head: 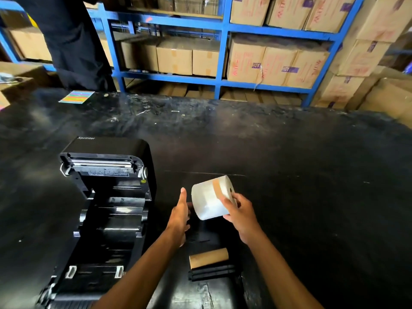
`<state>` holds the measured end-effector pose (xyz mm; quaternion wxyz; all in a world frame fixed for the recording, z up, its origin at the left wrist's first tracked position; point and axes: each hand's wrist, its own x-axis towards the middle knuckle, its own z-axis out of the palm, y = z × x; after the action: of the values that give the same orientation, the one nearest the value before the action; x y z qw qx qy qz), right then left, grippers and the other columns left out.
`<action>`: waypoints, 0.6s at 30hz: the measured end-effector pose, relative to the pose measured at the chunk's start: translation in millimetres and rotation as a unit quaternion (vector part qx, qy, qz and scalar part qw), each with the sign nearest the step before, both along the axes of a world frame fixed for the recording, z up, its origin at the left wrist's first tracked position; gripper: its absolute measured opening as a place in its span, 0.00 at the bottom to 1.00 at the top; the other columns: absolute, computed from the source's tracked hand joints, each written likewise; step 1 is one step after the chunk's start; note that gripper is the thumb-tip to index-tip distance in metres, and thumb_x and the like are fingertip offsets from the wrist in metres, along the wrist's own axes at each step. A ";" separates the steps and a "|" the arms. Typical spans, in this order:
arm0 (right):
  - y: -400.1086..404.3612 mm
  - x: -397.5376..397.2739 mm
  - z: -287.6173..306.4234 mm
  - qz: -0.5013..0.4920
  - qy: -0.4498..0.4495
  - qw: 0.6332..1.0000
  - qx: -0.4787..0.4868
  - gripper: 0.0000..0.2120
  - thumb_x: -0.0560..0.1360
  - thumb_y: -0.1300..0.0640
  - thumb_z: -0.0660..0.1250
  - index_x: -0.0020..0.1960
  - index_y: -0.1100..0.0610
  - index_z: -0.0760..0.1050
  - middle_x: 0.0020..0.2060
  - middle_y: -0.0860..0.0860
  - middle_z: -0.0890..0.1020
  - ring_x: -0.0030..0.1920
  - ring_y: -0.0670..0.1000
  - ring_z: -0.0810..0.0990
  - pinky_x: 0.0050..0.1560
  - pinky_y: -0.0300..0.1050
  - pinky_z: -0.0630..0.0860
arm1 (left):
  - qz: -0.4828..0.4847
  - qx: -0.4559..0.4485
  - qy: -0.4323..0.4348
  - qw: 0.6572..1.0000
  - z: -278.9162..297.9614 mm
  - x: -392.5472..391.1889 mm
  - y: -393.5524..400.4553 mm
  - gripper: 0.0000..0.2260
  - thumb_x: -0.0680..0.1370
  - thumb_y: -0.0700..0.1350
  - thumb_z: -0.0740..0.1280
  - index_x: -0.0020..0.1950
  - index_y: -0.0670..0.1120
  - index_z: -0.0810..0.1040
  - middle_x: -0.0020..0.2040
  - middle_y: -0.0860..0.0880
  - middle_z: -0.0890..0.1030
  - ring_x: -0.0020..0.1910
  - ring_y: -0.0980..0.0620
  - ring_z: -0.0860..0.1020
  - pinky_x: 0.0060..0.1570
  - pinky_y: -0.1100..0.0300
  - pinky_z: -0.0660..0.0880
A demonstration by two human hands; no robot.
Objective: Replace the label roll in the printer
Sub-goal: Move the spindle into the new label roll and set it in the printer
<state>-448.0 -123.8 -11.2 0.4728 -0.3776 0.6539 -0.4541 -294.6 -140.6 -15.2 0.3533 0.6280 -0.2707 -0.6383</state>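
Note:
A black label printer [107, 210] stands at the left with its lid swung up, so its roll bay shows and holds no roll. A full white label roll [210, 198], sealed with a brown tape strip, is held above the table to the printer's right. My right hand [239, 214] grips its right end. My left hand [180, 214] is flat, fingers straight, just left of the roll and not touching it. An empty brown cardboard core [208, 258] lies near me, with a black spindle [211, 272] just in front of it.
The black table [289, 175] stretches wide to the right. A colourful sticker sheet [77, 97] lies at its far left edge. A person in dark clothes [71, 41] stands behind it. Blue shelving [220, 52] with cardboard boxes fills the background.

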 end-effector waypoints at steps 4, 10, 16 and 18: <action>33.8 -14.3 1.5 -0.037 -0.129 0.991 -0.012 0.16 0.72 0.49 0.72 0.57 0.53 0.77 0.54 0.52 0.82 0.51 0.49 0.82 0.42 0.40 0.81 | -0.031 -0.011 0.049 0.998 20.8 -19.1 14.1 0.33 0.71 0.71 0.57 0.65 0.48 0.74 0.63 0.46 0.78 0.61 0.44 0.75 0.56 0.45 0.69; 69.2 -32.0 17.8 -0.025 -0.085 0.996 -0.010 0.13 0.72 0.47 0.70 0.55 0.49 0.78 0.54 0.51 0.83 0.52 0.49 0.83 0.52 0.48 0.81 | -0.056 0.004 0.124 0.991 33.6 -39.9 36.0 0.22 0.70 0.57 0.73 0.54 0.42 0.80 0.52 0.40 0.85 0.49 0.42 0.84 0.42 0.48 0.83; 76.4 -61.9 44.4 -0.042 0.246 0.962 -0.106 0.17 0.74 0.49 0.68 0.62 0.49 0.76 0.69 0.48 0.70 0.68 0.48 0.67 0.67 0.47 0.66 | -0.059 -0.080 0.035 0.994 36.0 -49.6 56.6 0.20 0.68 0.55 0.75 0.49 0.39 0.80 0.50 0.41 0.85 0.48 0.44 0.84 0.39 0.52 0.83; 81.7 -62.7 45.4 -0.016 0.274 0.955 -0.109 0.12 0.74 0.50 0.68 0.57 0.49 0.79 0.69 0.48 0.69 0.70 0.50 0.65 0.66 0.47 0.65 | -0.069 -0.100 0.024 0.992 38.8 -50.0 62.4 0.18 0.68 0.54 0.75 0.48 0.40 0.81 0.48 0.42 0.86 0.45 0.46 0.84 0.37 0.54 0.82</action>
<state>-510.7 -42.1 34.2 0.2237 -0.5263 0.7108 -0.4094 -344.6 -78.1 23.7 0.3758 0.5544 -0.3670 -0.6456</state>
